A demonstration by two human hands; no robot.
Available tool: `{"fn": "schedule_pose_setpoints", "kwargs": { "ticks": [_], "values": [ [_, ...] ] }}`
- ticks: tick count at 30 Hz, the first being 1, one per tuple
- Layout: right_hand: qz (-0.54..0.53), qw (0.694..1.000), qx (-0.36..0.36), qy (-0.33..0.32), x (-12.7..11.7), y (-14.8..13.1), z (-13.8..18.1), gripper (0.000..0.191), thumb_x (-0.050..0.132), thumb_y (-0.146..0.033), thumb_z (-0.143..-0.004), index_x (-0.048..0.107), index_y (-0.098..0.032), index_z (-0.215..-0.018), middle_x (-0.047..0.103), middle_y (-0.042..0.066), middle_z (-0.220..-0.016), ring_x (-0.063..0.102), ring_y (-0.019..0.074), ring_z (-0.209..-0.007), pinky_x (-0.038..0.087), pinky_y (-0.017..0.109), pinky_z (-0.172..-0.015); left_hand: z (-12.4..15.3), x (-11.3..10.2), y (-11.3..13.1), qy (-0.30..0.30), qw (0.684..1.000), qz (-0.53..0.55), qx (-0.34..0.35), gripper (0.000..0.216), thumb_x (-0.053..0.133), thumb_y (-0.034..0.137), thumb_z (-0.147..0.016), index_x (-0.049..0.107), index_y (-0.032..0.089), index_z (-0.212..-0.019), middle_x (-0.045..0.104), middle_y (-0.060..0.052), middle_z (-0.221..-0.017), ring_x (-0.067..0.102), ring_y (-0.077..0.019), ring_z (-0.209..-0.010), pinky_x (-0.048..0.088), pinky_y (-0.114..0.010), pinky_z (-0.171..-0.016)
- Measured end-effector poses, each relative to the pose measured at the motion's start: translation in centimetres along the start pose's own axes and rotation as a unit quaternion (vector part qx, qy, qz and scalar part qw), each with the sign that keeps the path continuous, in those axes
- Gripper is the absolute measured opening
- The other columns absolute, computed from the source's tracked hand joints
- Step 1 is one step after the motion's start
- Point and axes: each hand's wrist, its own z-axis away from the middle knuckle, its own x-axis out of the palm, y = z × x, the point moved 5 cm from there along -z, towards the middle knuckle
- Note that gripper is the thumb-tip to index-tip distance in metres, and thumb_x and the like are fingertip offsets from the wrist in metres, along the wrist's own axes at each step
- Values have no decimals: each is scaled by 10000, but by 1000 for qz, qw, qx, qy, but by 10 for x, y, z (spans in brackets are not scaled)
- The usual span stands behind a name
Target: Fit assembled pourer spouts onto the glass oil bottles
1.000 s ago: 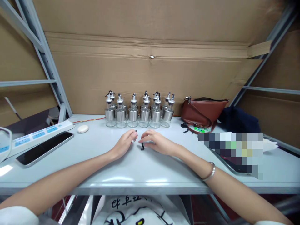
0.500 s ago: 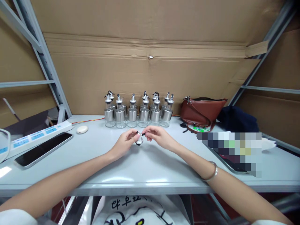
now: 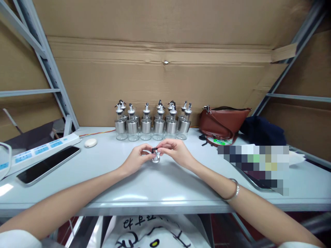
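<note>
My left hand (image 3: 137,159) and my right hand (image 3: 176,152) meet over the middle of the pale table (image 3: 155,186). Together they pinch a small silver pourer cap (image 3: 156,158), with a small black piece (image 3: 154,150) held at its top between the fingertips. Both hands have their fingers closed on these parts. A metal bangle (image 3: 232,190) sits on my right wrist. Behind the hands stand several glass bottles with steel bands and pourer tops (image 3: 152,125) in a row.
A brown leather bag (image 3: 222,124) and dark cloth (image 3: 263,132) lie at the back right. At the left are a phone (image 3: 48,164), a white power strip (image 3: 38,148) and a small white oval object (image 3: 90,142). Cardboard walls the back.
One second ago my right hand rested on the table by a black piece. Both hands have since lifted and come together, now holding the silver cap with the black piece at its top.
</note>
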Motion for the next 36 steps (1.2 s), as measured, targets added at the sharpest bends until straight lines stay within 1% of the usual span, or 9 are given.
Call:
{"fn": "schedule_pose_setpoints", "kwargs": {
  "ticks": [3,6,9,12,17,21,24,28,36],
  "values": [
    [34,999,-6,-9,0,1,1,244,751,-391,-666,692,-186,-786,745,43,-796,693,191,-727,528,320,-697,-1,0,-1,5,1000,3,0,318,756,367,-650,582,152,-807,648,-19,-816,612,-166,-774,473,-312,-758],
    [70,997,-12,-23,1,2,1,230,739,-383,-680,702,-187,-796,752,46,-816,708,219,-791,537,342,-739,-2,-2,-2,21,1000,0,11,329,761,356,-647,529,162,-778,628,1,-760,606,-154,-742,463,-305,-752],
    [104,994,-28,-26,1,1,1,185,729,-355,-692,704,-193,-777,749,37,-782,713,224,-781,542,347,-755,-3,-3,-1,29,999,2,24,336,754,325,-654,495,173,-805,605,18,-746,598,-142,-730,458,-293,-741],
    [119,992,-32,-13,1,0,1,154,702,-332,-720,699,-194,-788,750,41,-796,716,222,-779,543,338,-748,-2,-3,2,25,999,-2,34,345,726,304,-681,488,182,-898,571,45,-696,584,-132,-700,447,-281,-728],
    [130,991,-33,-25,1,1,2,210,686,-391,-734,692,-186,-778,749,51,-776,709,224,-751,537,328,-701,0,-2,3,10,999,-6,37,353,695,272,-707,465,195,-964,567,56,-676,594,-135,-699,440,-281,-732],
    [190,979,-70,-29,0,-2,3,273,668,-454,-758,703,-185,-731,737,50,-730,678,208,-686,513,315,-661,0,-2,3,7,999,-11,39,302,682,259,-713,481,194,-928,583,54,-668,608,-141,-700,433,-278,-725],
    [213,973,-84,-31,0,-2,3,277,659,-450,-773,700,-181,-717,733,50,-715,670,203,-670,499,303,-643,0,-2,3,11,999,-15,41,274,675,252,-717,489,189,-907,598,47,-675,606,-140,-699,432,-277,-727],
    [199,976,-74,-38,0,1,2,269,669,-440,-770,681,-175,-725,739,47,-713,691,206,-697,501,288,-643,0,-2,3,15,999,-5,43,327,686,251,-714,487,199,-968,572,67,-654,600,-134,-681,436,-269,-719],
    [199,976,-70,-44,-1,7,-2,277,685,-430,-758,635,-163,-703,744,58,-726,706,210,-708,518,289,-646,-1,-1,0,3,999,-15,51,204,675,276,-750,545,171,-867,630,21,-695,619,-146,-699,447,-285,-737]
  ]
}}
